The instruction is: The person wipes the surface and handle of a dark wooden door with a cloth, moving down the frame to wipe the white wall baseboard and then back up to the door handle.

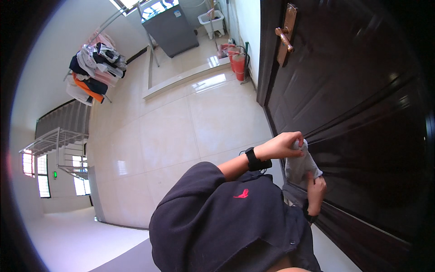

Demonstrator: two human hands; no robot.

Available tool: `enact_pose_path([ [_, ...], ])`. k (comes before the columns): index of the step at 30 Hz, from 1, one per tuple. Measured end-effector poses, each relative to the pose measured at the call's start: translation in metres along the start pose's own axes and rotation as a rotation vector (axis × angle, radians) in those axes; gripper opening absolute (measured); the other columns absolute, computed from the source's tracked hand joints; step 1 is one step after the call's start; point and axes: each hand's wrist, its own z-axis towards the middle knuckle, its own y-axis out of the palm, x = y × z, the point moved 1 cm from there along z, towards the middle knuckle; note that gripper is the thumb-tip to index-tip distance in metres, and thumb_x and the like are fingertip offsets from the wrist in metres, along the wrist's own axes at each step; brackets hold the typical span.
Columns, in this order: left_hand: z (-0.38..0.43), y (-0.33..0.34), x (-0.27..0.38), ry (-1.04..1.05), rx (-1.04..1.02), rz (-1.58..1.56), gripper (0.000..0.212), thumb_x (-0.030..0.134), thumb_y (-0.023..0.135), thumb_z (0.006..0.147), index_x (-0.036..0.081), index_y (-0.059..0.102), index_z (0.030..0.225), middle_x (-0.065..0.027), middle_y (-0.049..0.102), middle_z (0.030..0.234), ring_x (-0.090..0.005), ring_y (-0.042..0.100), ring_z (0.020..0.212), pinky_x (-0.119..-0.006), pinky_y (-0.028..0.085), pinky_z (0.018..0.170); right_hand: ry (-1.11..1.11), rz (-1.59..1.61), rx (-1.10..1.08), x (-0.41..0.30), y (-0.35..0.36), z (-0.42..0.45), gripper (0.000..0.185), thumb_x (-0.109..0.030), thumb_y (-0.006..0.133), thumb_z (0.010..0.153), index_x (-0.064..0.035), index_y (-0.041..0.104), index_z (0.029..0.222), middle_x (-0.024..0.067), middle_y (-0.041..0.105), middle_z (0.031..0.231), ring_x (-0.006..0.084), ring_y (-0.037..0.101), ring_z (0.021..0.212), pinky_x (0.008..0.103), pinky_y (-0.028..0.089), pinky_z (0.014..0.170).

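Note:
A light grey cloth (299,168) is stretched between my two hands beside the dark brown panelled door (353,112). My left hand (289,144) pinches its upper end between thumb and fingers. At the lower right corner of the cloth, my right hand (316,192) grips the other end, slightly blurred. Each wrist wears a black band, and a black device sits at the left one. The door's bronze-coloured lever handle (285,39) is farther up, apart from both hands.
Red fire extinguishers (239,66) stand by the wall near the door frame. A raised tiled curb (183,80) edges the area with a grey appliance (171,30) and a white mop bucket (212,23). Clothes (97,63) hang on a metal rack. A metal bunk-bed frame (57,146) stands far left.

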Motion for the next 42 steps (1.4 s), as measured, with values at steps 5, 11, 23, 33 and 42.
enact_pose_path([
  [5, -0.005, -0.005, -0.004, 0.004, -0.020, 0.051, 0.027, 0.016, 0.068, 0.071, 0.003, 0.051, 0.088, -0.0151, 0.057, 0.080, -0.0305, 0.057, 0.075, -0.038, 0.045, 0.066, 0.062, 0.121, 0.091, -0.001, 0.004, -0.002, 0.040, -0.030, 0.054, 0.093, 0.0090, 0.062, 0.089, 0.0232, 0.061, 0.081, 0.0408, 0.058, 0.076, 0.0446, 0.045, 0.065],
  [11, -0.016, -0.010, -0.036, 0.024, 0.082, 0.276, 0.022, 0.014, 0.063, 0.075, 0.004, 0.051, 0.089, -0.0156, 0.057, 0.081, -0.0338, 0.057, 0.076, -0.041, 0.046, 0.066, 0.135, 0.448, 0.315, -0.015, -0.008, 0.001, 0.035, -0.027, 0.054, 0.093, 0.0059, 0.065, 0.086, 0.0147, 0.065, 0.078, 0.0251, 0.061, 0.069, 0.0353, 0.045, 0.061],
  [23, -0.002, -0.012, -0.024, 0.020, 0.222, 0.612, 0.015, 0.015, 0.055, 0.082, 0.010, 0.054, 0.096, -0.0146, 0.061, 0.077, -0.0358, 0.060, 0.072, -0.045, 0.049, 0.062, -0.277, -0.175, 0.578, -0.052, -0.037, 0.005, 0.030, -0.024, 0.067, 0.085, 0.0003, 0.056, 0.070, 0.0140, 0.055, 0.072, 0.0297, 0.055, 0.070, 0.0388, 0.042, 0.056],
  [33, 0.055, 0.019, -0.021, 0.321, 0.054, -0.023, 0.014, 0.002, 0.050, 0.091, 0.003, 0.041, 0.102, -0.0075, 0.053, 0.064, -0.0144, 0.050, 0.057, -0.026, 0.041, 0.055, 0.381, 0.602, 0.782, -0.033, -0.033, -0.012, 0.027, -0.023, 0.056, 0.094, 0.0006, 0.061, 0.081, 0.0061, 0.065, 0.064, 0.0066, 0.053, 0.053, 0.0237, 0.037, 0.048],
  [42, 0.134, 0.075, 0.060, 1.033, 0.119, 0.041, 0.042, 0.004, 0.067, 0.078, -0.002, 0.040, 0.111, -0.0179, 0.056, 0.090, -0.0334, 0.055, 0.076, -0.044, 0.045, 0.071, -0.076, -0.355, 0.990, -0.046, -0.117, 0.021, 0.044, -0.015, 0.068, 0.080, 0.0026, 0.052, 0.118, 0.0185, 0.057, 0.111, 0.0368, 0.053, 0.102, 0.0447, 0.038, 0.090],
])
